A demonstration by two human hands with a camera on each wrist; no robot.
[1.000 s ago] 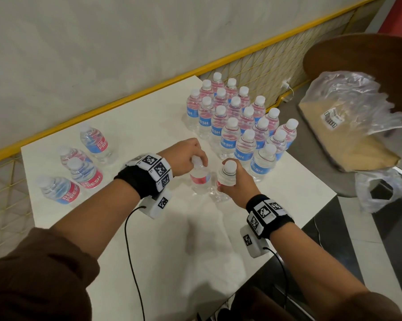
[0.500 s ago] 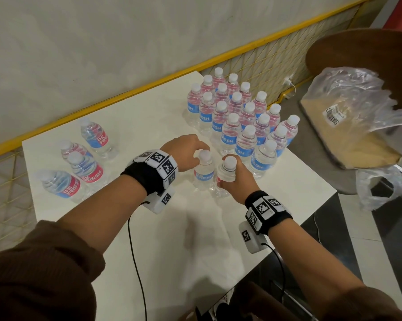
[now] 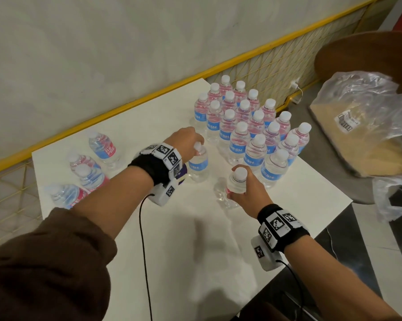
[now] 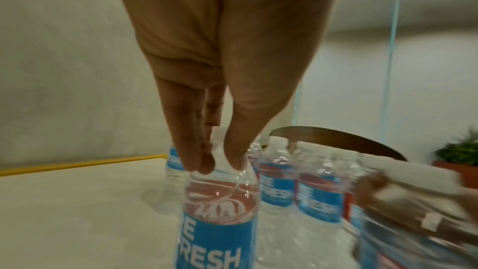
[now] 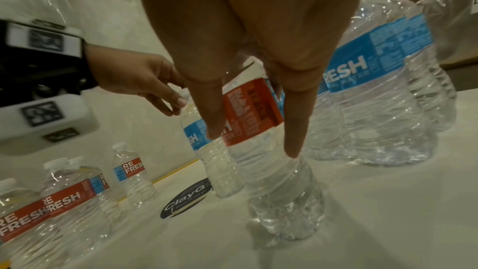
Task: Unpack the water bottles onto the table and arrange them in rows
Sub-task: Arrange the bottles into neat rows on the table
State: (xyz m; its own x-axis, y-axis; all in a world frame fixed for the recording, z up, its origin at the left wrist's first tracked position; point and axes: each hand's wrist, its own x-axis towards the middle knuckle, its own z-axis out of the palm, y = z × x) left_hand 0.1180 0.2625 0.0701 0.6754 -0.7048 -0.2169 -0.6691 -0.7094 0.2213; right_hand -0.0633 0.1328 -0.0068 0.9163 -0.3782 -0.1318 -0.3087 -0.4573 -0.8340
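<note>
Several water bottles (image 3: 253, 128) with blue and red labels stand in tight rows at the far right of the white table (image 3: 195, 251). My left hand (image 3: 196, 144) pinches the cap and neck of an upright bottle (image 3: 198, 164) just left of the rows; the left wrist view shows my fingertips (image 4: 204, 165) around that bottle's (image 4: 220, 212) top. My right hand (image 3: 239, 188) grips the upper part of another bottle (image 3: 237, 181) in front of the rows. In the right wrist view this bottle (image 5: 271, 171) leans, its base on the table.
Several loose bottles (image 3: 89, 172) stand near the table's left edge. Crumpled plastic wrap over a cardboard tray (image 3: 362, 126) lies on a brown round seat to the right. A yellow rail (image 3: 126, 105) runs behind the table. A black round sticker (image 5: 186, 197) sits on the tabletop.
My left hand has moved its bottle away from the right-hand bottle, farther back and left toward the rows. The right hand and its bottle have stayed about where they were.
</note>
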